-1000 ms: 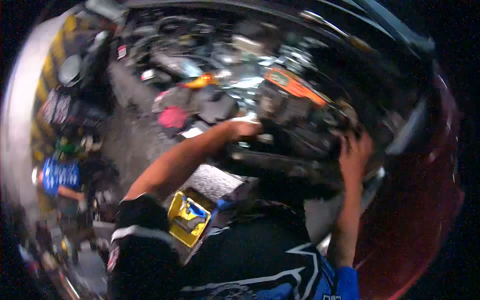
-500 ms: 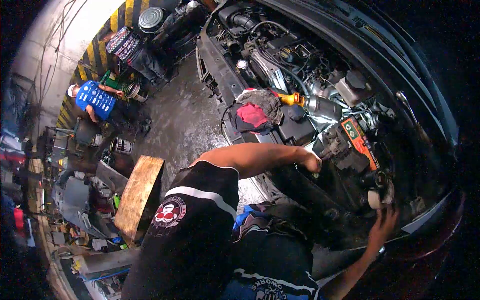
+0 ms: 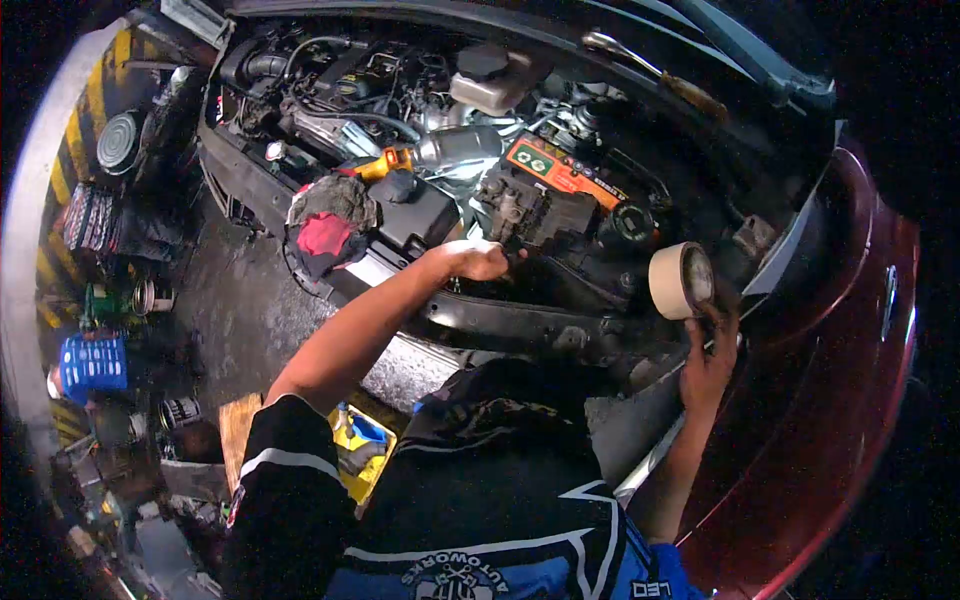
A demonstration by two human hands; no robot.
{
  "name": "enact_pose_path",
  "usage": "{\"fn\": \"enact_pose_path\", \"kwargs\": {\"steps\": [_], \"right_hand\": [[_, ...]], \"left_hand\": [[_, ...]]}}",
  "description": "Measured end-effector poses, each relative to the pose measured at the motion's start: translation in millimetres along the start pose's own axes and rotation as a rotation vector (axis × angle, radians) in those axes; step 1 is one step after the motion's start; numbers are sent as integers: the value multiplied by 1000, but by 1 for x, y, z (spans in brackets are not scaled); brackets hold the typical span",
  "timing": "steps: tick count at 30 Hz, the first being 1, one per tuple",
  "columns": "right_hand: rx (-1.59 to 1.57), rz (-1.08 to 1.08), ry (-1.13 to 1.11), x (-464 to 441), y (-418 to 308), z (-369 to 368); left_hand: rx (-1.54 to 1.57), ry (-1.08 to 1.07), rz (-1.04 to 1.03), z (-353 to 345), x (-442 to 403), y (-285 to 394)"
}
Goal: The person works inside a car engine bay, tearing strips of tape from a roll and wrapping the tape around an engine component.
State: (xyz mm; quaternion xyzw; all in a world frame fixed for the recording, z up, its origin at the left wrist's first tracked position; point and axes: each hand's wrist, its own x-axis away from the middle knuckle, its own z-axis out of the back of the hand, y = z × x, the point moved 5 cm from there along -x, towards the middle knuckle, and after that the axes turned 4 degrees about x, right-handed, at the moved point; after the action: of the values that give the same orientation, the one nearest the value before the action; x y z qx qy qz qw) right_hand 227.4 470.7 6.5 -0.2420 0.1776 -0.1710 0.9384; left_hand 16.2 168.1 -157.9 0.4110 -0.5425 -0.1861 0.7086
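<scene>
My right hand point(image 3: 712, 350) is closed on the lower edge of a wide roll of beige tape point(image 3: 668, 283), held up over the front corner of the engine bay. Over the bay's front edge, my left hand point(image 3: 482, 260) is curled, its knuckles brightly lit; what its fingers hold, if anything, is hidden. Just beyond that hand sits a car battery with an orange label point(image 3: 565, 172). Left of the battery, a lit work lamp with a yellow-orange handle point(image 3: 388, 163) lies across the engine. A bundle of grey and red rags point(image 3: 328, 232) rests on the front panel.
A ratchet-like tool point(image 3: 622, 52) lies along the bay's far edge. Near the hood hinge is a reservoir with a black cap point(image 3: 485, 62). A red car panel point(image 3: 840, 400) runs down the right. On the floor are a yellow tray point(image 3: 385, 470) and a person in blue point(image 3: 92, 362).
My right hand has taken hold of the tape roll and lifted it from the bay's corner. My left hand remains by the battery, while my view has turned and shifted right.
</scene>
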Motion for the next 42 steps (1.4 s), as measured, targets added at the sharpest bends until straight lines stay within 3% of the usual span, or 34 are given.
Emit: {"fn": "enact_pose_path", "kwargs": {"steps": [7, 11, 14, 18, 20, 25, 28, 30, 32, 34, 37, 40, 42], "right_hand": [[-376, -109, -4, 22, 13, -15], [-296, -94, -9, 25, -4, -14], [-343, -65, -11, 29, -5, -19], [-299, -97, -12, 35, -3, -24], [-317, -117, -11, 38, -4, -28], [-415, -193, -21, 46, -4, -40], [-430, -315, -18, 56, 6, -46], [-416, -270, -5, 53, 0, -41], [-390, -198, 18, 50, -3, -36], [-352, -93, 46, 47, -2, -35], [-434, -290, 41, 59, 15, -37], [-449, -410, 11, 76, 24, -44], [-367, -282, 1, 71, 5, -39]], "left_hand": [[-435, 32, 69, 10, 36, 54], [-487, 19, 123, 9, 68, 90], [-643, 104, -243, 18, 55, 64], [-659, -21, -138, 16, 80, 76], [-827, -57, -186, 24, 48, 19], [-1018, -102, -202, 2, 36, 8], [-1086, -24, -319, 4, 33, 6], [-1098, 9, -402, 7, 31, -5], [-1463, -91, -447, 6, 27, -16], [-1300, -127, -295, 9, 28, -12], [-1254, -118, -446, 4, 39, 4], [-981, 107, -323, 8, 80, 72], [-767, 281, -319, -3, 104, 122]]}}
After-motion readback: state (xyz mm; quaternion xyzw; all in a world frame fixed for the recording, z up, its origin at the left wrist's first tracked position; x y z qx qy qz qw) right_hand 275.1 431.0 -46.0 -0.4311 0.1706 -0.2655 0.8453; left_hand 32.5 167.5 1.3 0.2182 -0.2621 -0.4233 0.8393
